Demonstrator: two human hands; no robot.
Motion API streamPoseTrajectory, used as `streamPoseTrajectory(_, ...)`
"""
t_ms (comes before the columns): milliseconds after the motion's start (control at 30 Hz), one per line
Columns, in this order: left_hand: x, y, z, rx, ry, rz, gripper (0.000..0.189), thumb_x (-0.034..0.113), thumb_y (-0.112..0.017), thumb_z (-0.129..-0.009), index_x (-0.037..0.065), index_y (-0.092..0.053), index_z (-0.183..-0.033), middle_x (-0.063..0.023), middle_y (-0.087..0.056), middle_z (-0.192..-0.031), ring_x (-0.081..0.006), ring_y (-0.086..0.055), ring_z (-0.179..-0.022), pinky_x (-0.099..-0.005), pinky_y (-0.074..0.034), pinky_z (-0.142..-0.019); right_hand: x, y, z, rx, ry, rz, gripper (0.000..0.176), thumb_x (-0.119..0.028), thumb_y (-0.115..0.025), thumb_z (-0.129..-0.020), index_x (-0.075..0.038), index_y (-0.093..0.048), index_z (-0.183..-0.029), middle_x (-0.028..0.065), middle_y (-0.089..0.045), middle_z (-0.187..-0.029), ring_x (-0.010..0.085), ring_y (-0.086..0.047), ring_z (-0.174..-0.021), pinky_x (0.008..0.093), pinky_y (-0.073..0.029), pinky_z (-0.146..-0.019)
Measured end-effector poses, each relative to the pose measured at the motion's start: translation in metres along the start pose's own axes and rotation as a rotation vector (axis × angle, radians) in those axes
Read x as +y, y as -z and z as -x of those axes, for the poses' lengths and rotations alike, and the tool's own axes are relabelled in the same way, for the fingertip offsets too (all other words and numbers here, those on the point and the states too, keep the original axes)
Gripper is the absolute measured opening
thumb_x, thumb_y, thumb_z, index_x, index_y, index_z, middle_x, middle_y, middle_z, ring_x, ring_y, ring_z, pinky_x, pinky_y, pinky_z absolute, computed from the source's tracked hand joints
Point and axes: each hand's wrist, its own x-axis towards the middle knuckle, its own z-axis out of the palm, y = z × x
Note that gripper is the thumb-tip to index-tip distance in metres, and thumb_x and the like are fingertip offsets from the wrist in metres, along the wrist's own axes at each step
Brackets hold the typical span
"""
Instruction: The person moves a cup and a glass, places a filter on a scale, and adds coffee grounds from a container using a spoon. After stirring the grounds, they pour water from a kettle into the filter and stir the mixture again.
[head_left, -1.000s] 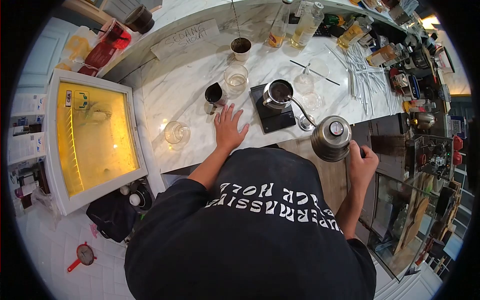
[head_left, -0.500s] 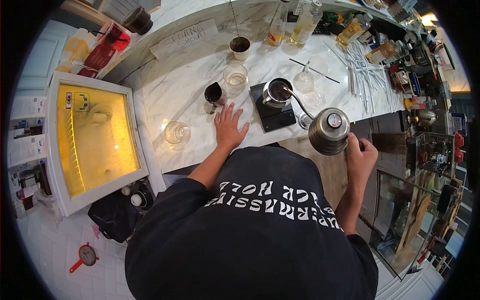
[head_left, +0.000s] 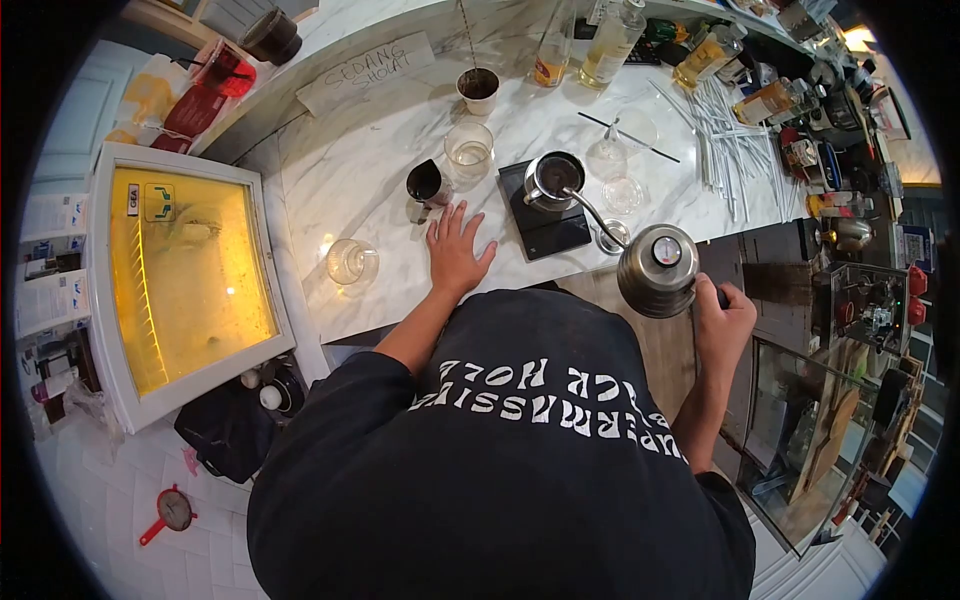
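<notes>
**Two hands, one kettle at the scale**

Both of my hands were in view. My right hand (head_left: 722,318) was clenched around the handle of the gooseneck kettle (head_left: 657,268), and my fist hid the handle itself. The kettle hung off the counter's edge, its thin spout reaching up to the rim of the metal cup (head_left: 553,182) on the black scale (head_left: 548,228). I could not tell whether water was running, and the cup's inside showed only as dark. My left hand (head_left: 455,250) lay released, flat on the marble counter (head_left: 360,180) with fingers spread, just beside the scale and near a small black pitcher (head_left: 424,185). My black shirt (head_left: 520,470) covered the counter's near edge. The bottles (head_left: 612,40) at the back were cut off at the top.
</notes>
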Motion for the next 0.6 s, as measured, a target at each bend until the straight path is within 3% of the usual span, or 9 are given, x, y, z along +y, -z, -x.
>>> streamPoseTrajectory(267,-0.001,-0.001,0.0,0.018,-0.003,-0.014,0.06,0.044,-0.075,-0.091,0.018,-0.064,-0.144,-0.0133,-0.045,-0.165,-0.0356,-0.033,-0.157,-0.058,-0.021,-0.126,0.0,-0.012,-0.007,0.001,0.003,-0.021,0.044,-0.02,-0.077,-0.094,0.003,-0.05,-0.068,-0.0029,-0.039,-0.063,0.0064,-0.037,-0.065,0.0316,-0.03,-0.054)
streamPoseTrajectory(600,-0.001,-0.001,0.0,0.029,-0.007,-0.003,0.061,0.044,-0.075,-0.09,0.017,-0.064,-0.144,-0.0132,-0.045,-0.165,-0.0354,-0.033,-0.157,-0.0583,-0.021,-0.126,0.008,0.002,-0.008,0.064,0.028,0.037,0.047,-0.019,-0.076,-0.095,-0.001,-0.043,-0.066,-0.0044,-0.037,-0.064,0.0063,-0.035,-0.065,0.0311,-0.027,-0.054)
